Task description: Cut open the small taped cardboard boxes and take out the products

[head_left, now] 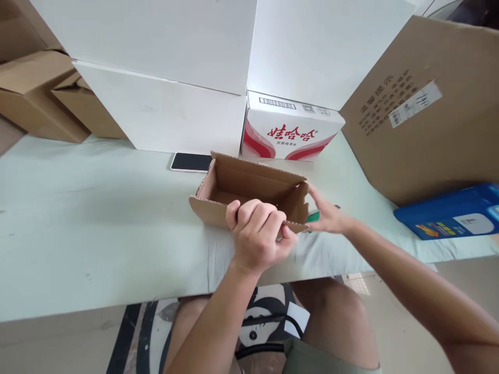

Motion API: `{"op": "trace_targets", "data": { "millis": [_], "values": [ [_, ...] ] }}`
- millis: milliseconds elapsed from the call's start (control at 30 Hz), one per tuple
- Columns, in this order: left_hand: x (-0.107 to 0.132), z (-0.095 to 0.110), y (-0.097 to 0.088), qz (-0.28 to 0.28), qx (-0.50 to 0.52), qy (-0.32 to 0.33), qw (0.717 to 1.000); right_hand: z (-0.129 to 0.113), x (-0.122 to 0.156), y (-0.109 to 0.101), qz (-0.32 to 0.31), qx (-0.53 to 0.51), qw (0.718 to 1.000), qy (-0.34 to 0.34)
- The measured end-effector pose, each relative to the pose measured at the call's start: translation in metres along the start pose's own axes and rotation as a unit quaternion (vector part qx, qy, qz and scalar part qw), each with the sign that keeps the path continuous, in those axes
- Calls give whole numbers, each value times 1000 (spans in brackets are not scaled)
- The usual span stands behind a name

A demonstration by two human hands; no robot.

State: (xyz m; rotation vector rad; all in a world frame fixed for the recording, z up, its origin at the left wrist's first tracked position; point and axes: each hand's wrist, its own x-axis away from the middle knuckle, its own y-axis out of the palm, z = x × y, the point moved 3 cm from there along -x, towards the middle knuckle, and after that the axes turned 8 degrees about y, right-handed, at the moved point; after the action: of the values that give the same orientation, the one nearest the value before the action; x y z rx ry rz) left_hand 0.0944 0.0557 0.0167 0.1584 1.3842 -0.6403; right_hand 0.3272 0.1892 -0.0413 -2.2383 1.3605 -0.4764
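A small open brown cardboard box (249, 183) stands on the pale green table (97, 218) near its front edge. My left hand (259, 234) curls over the box's near wall, fingers hooked inside and thumb outside. My right hand (325, 214) rests against the box's right end wall, fingers apart, touching the cardboard. A small green object (313, 216) shows under my right hand's fingers; I cannot tell whether the hand holds it.
A phone (191, 162) lies face up behind the box. A white carton with red print (290, 127) and large white boxes (163, 106) stand at the back. A big brown carton (429, 109) leans at right, a blue packet (452, 213) beside it. Brown boxes (42, 93) sit far left.
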Motion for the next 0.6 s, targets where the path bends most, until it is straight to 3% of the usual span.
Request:
{"op": "trace_targets", "data": {
  "millis": [67, 167, 267, 367, 467, 600],
  "values": [
    [4, 9, -7, -1, 11, 3, 1000, -21, 23, 24, -16, -15, 998, -63],
    [10, 21, -14, -1, 25, -4, 1000, -36, 47, 55, 42, -67, 993, -90],
    [14, 25, -16, 1, 44, -14, 999, -30, 61, 81, 107, -103, 985, -86],
    [16, 22, -23, 71, 34, -3, 997, -19, 71, 92, 168, -80, 979, -83],
    [19, 12, -30, 119, 51, -23, 991, -13, 83, 73, 246, -51, 966, -68],
    [25, -3, -23, 61, 98, -55, 992, -12, 109, 8, 391, -69, 917, -29]
  ]
}}
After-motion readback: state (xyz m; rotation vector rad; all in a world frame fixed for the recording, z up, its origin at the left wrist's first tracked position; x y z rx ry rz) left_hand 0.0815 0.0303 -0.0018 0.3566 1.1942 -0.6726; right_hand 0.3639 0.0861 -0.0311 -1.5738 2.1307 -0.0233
